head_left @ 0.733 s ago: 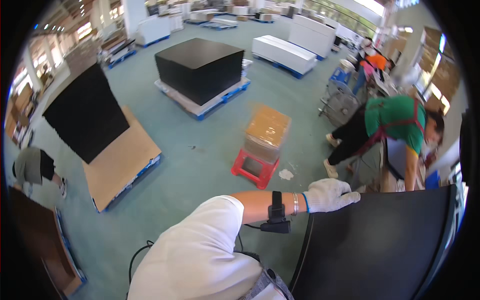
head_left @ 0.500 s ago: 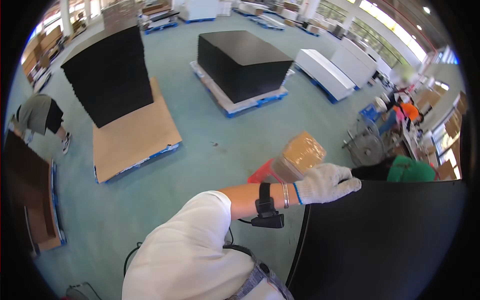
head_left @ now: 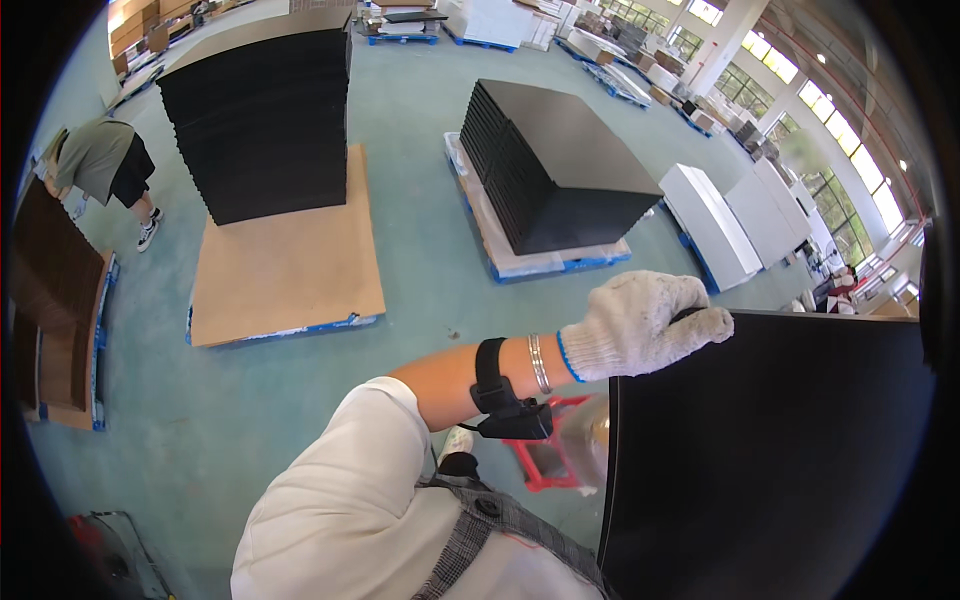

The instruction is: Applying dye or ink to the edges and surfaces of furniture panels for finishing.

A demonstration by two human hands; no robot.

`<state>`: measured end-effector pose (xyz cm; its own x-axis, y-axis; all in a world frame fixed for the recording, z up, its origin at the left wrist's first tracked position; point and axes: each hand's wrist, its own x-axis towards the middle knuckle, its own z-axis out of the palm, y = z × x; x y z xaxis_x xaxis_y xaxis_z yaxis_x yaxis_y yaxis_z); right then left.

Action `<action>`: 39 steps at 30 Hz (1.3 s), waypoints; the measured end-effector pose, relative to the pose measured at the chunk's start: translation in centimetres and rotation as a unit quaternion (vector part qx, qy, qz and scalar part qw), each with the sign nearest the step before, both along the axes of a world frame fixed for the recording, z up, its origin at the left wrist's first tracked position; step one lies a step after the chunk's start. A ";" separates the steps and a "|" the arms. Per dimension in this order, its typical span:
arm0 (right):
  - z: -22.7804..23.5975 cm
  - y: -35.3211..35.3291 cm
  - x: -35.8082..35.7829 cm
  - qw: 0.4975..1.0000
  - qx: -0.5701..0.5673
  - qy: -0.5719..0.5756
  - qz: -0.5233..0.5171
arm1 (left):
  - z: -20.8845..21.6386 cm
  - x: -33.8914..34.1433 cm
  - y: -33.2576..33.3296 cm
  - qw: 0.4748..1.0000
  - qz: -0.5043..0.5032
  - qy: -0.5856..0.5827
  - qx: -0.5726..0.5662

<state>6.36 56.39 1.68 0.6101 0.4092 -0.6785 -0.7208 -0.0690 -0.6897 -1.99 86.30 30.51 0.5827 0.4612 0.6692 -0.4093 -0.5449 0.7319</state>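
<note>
My left hand (head_left: 640, 325), in a white knit glove, is closed over the top left corner of a large black panel (head_left: 780, 460) that stands upright at the lower right. The fingers curl over its upper edge. A black wrist device and a thin bracelet sit on that forearm, and a white sleeve covers the upper arm. My right hand is out of view. Below the forearm a red stand (head_left: 545, 465) shows on the floor, partly hidden by the panel.
A low stack of black panels (head_left: 560, 165) lies on a blue pallet ahead. A taller black stack (head_left: 265, 120) stands on a cardboard-covered pallet (head_left: 285, 265). White stacks (head_left: 715, 215) sit at right, brown boards (head_left: 50, 290) at left. A person (head_left: 100, 165) bends over at far left.
The view has swung left and the stacks now look nearer. The bent person in green at right and the cardboard box have left the picture. My gloved hand stays on the panel's top edge.
</note>
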 end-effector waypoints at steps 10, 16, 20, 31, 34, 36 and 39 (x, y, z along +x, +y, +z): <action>1.7 21.6 12.9 0.998 0.015 -0.027 0.063 | 1.1 6.7 20.9 0.996 0.060 -0.029 0.060; 1.3 34.5 16.5 0.998 0.007 -0.025 0.059 | -0.9 8.7 35.4 0.995 0.091 -0.012 0.038; 0.9 43.5 17.7 0.999 0.001 -0.026 0.028 | -0.8 10.2 47.0 0.995 0.079 -0.005 0.056; 1.0 74.1 21.7 0.998 0.002 -0.006 0.064 | -0.9 13.7 74.6 0.992 0.112 0.017 0.053; -0.4 83.9 23.5 0.995 0.009 0.003 0.099 | -1.0 14.5 82.2 0.990 0.134 0.012 0.031; -1.2 91.5 24.6 0.991 0.015 0.007 0.130 | -0.8 14.7 88.1 0.987 0.155 0.008 0.033; -1.0 102.0 25.2 0.983 0.017 0.011 0.180 | 0.3 13.4 96.5 0.975 0.211 0.047 0.045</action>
